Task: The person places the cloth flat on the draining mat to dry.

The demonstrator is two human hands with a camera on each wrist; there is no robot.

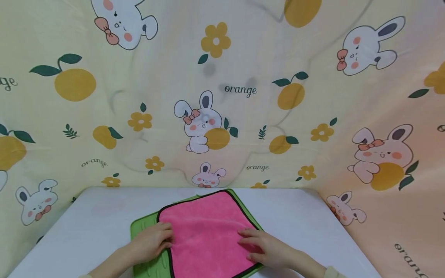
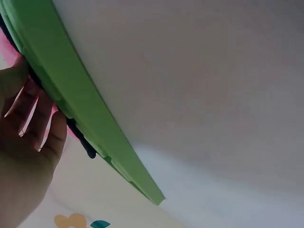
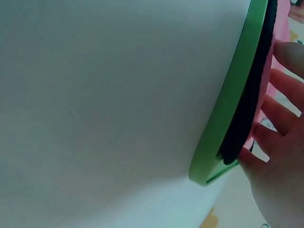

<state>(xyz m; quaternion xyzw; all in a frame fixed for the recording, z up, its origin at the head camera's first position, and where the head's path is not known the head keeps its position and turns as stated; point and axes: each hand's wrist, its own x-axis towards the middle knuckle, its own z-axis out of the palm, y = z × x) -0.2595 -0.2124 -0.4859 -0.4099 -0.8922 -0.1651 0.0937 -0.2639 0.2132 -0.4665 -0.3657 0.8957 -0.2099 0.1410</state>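
A pink cloth (image 1: 208, 231) with a black edging lies spread over a green ridged tray (image 1: 144, 223), set at an angle on the white table. My left hand (image 1: 153, 241) rests at the cloth's left edge, its fingertips touching the pink fabric. In the left wrist view the fingers (image 2: 40, 114) are slightly bent along the black edging. My right hand (image 1: 265, 247) lies near the cloth's right edge with spread fingers touching its surface. The right wrist view shows those fingertips against the cloth, above the tray's green rim (image 3: 232, 99).
The white table (image 1: 101, 216) extends on both sides of the tray. Behind it and at the sides hangs a cream curtain (image 1: 167, 77) printed with rabbits, oranges and flowers. The tray's far corner reaches close to the table's back edge.
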